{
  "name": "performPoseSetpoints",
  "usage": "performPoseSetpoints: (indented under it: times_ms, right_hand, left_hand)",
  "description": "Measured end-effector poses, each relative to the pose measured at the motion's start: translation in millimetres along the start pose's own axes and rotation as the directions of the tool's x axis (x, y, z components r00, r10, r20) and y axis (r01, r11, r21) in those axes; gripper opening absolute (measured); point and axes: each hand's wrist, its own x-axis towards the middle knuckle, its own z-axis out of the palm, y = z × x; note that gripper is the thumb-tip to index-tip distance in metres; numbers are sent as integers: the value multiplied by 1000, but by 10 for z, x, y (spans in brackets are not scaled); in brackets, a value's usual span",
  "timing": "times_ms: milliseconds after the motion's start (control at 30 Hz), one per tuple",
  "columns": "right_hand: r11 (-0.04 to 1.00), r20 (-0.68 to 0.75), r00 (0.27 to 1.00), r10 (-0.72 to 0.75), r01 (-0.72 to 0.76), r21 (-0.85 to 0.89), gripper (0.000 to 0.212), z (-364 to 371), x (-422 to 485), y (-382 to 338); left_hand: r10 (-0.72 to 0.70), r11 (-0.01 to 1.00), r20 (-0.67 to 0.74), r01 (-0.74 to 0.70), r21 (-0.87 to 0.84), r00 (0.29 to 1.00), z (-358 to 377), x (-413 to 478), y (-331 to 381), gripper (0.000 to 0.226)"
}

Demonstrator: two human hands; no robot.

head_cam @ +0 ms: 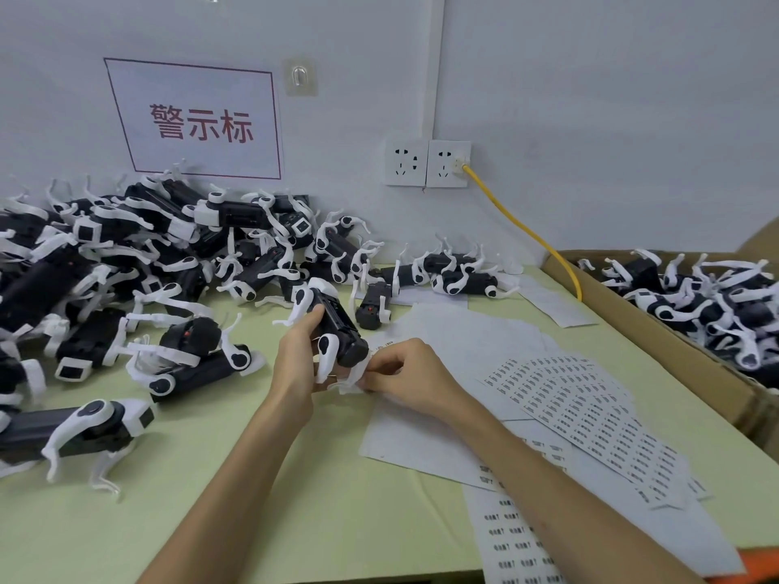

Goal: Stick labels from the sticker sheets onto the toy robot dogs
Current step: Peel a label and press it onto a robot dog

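- A heap of toy robot dogs (126, 263), black with white legs, covers the left of the green bench (253, 520) by the wall.
- The left hand (295, 364) has its grip wrapped round one toy dog (337, 326), held tilted above the bench.
- The right hand (404, 373) has its grip pinched on a small white piece (352, 381) at that dog's near end; whether it's a label, I can't tell.
- Sticker sheets (581, 406) lie fanned on the bench, just right of the hands.
- A cardboard box (657, 335) at the far right holds more dogs (716, 305).

Toy assembly workshop: heaped toy robot dogs (139, 263), cardboard box (657, 330) of more, sticker sheets (590, 419), wall sign (198, 120).
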Motion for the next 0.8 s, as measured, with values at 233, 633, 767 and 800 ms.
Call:
performPoseSetpoints:
  times_ms: [233,633,767,800]
  right_hand:
    - [1000,-1,1000,23,-23,-8,5,0,20,43]
    - [992,-62,996,62,-69,-104,12,16,39,25]
    - [994,-78,995,66,-73,-86,14,16,32,24]
    - [993,-74,995,65,-72,-91,16,11,27,21]
  left_hand:
    - [3,999,3,-3,-38,1000,6,16,-14,39]
    - [-96,993,-36,93,-79,995,-41,-5,51,42]
    - [-149,982,-30,144,-121,988,-63,-16,79,44]
    - [-156,980,-26,151,-127,987,-63,-20,83,44]
